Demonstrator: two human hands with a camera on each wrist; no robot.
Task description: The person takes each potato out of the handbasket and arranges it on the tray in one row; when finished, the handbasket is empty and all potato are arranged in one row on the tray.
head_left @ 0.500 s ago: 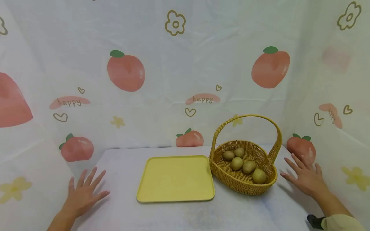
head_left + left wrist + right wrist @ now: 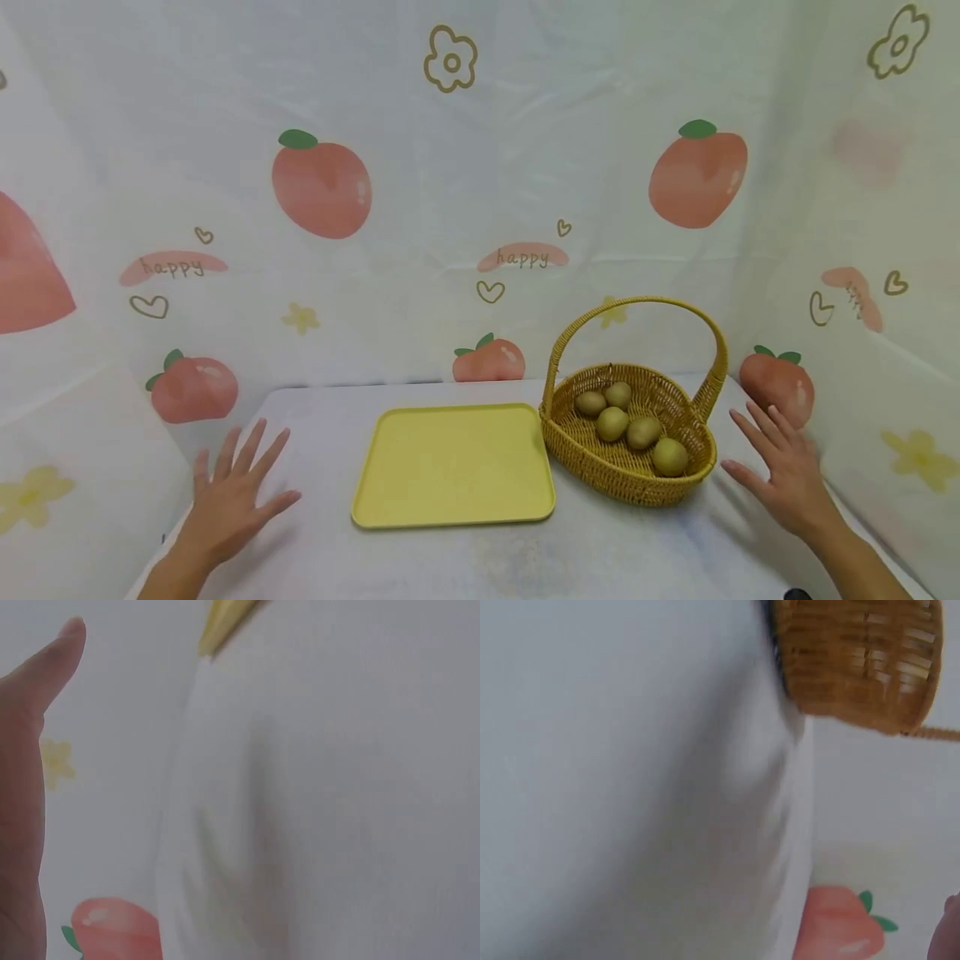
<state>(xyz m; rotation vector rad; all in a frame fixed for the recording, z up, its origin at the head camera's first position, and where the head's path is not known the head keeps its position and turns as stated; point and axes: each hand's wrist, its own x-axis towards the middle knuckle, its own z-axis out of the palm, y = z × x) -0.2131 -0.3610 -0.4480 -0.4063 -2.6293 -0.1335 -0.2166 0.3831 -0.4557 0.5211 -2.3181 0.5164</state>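
Observation:
My left hand (image 2: pixel 228 504) hovers over the table's left side, fingers spread, holding nothing; in the left wrist view its thumb (image 2: pixel 60 664) shows at the left edge. On the other side, my right hand (image 2: pixel 791 479) is held spread and bare, just right of a wicker basket (image 2: pixel 622 487) with a tall arched handle. Several brownish-green round fruits, kiwi-like, lie inside the basket; one fruit (image 2: pixel 670 457) is nearest its front rim. Left of the basket lies a flat yellow tray (image 2: pixel 453 467) with nothing on it. The right wrist view shows the basket's woven side (image 2: pixel 855 667).
A white table (image 2: pixel 480 567) bears the tray and basket. Behind it and at both sides hangs a white curtain (image 2: pixel 480 167) printed with peaches, flowers and hearts. A small dark object (image 2: pixel 797 594) shows at the bottom edge near the right forearm.
My left hand has shifted slightly right and my right hand slightly left, both still spread. The view has turned a little; the tray and basket stand as before.

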